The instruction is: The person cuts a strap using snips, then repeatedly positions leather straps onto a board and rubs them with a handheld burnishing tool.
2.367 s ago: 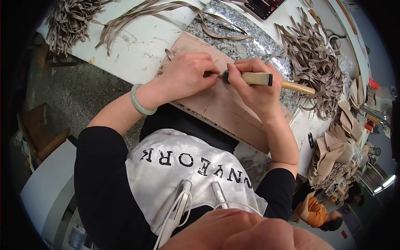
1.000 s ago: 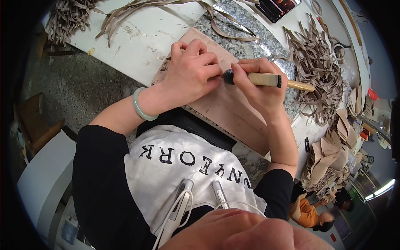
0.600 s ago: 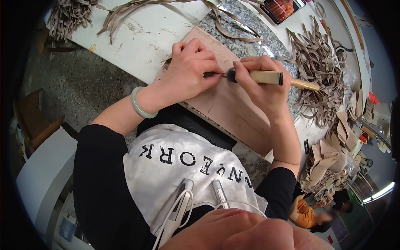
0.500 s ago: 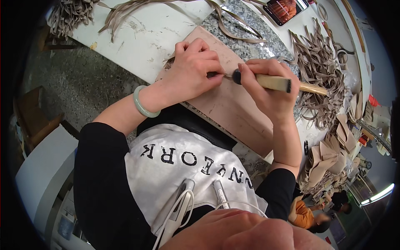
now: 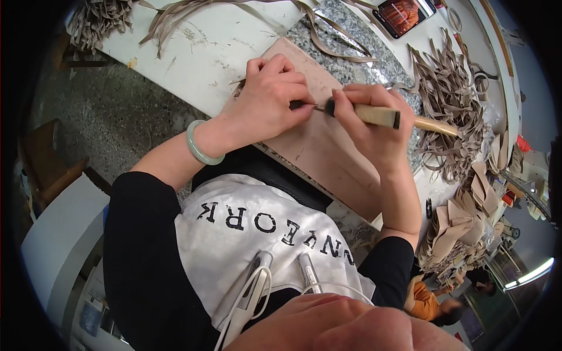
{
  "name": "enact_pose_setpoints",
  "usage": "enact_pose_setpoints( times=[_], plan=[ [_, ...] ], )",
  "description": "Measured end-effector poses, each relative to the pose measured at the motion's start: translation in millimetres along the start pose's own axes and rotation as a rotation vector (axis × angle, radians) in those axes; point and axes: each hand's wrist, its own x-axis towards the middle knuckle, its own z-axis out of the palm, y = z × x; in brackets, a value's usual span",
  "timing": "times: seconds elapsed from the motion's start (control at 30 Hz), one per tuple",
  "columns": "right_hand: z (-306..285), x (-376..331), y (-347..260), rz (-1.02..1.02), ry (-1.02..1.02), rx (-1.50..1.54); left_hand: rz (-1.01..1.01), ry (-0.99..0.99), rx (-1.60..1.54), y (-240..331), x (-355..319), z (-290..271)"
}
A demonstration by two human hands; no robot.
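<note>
White table [image 5: 193, 52], paint-scuffed, runs from the upper left toward the right edge of view. A speckled stone slab [image 5: 351, 29] lies on it near the top.

Pinkish board [image 5: 319, 149] rests on the table's near edge, its long axis slanting from upper left to lower right; its near edge sits just past the person's torso.

Pile of grey-tan strips [image 5: 451, 105] heaps at the table's right end, just beyond the board. More strips [image 5: 193, 11] trail along the far edge. Folded tan pieces [image 5: 462, 228] stack at the lower right.

Phone [image 5: 404, 13], screen lit, lies at the far edge on the slab.

Left hand [image 5: 266, 105], green bangle [image 5: 199, 143] on the wrist, is curled knuckles-up on the board's upper part, fingertips pinched on something small; what it is cannot be told.

Right hand [image 5: 372, 126] is closed around the brush [image 5: 392, 117], gripping near the dark ferrule. Brush lies nearly level across the board, long axis left to right, slightly dipping to the right: dark tip points left at the left fingertips, wooden handle end points right over the strip pile.
</note>
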Motion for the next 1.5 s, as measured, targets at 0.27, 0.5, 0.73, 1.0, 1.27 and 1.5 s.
enact_pose_setpoints(
  times=[0.27, 0.5, 0.73, 1.0, 1.27, 1.5],
  plan=[
    [16.4, -5.2, 6.0, 0.039, 0.063, 0.156, 0.007, 0.017, 0.009, -1.6, -1.7, -1.9],
    [1.7, -1.5, -4.3, 0.081, 0.023, 0.113, -0.032, 0.009, 0.017, 0.1, 0.6, -1.3],
    [6.2, 0.3, 1.1, 0.112, 0.058, 0.155, -0.049, 0.017, -0.034, -1.3, -0.1, -0.3],
    [4.6, 5.7, -3.8, 0.051, 0.014, 0.033, -0.046, 0.038, -0.047, -2.7, -1.2, 0.2],
    [7.9, 11.4, -6.1, -0.002, 0.018, 0.017, -0.027, 0.043, -0.048, -7.3, -4.9, -1.0],
    [11.4, 13.8, -5.5, -0.060, 0.031, -0.013, -0.019, 0.062, -0.048, -6.1, -6.8, -0.5]
  ],
)
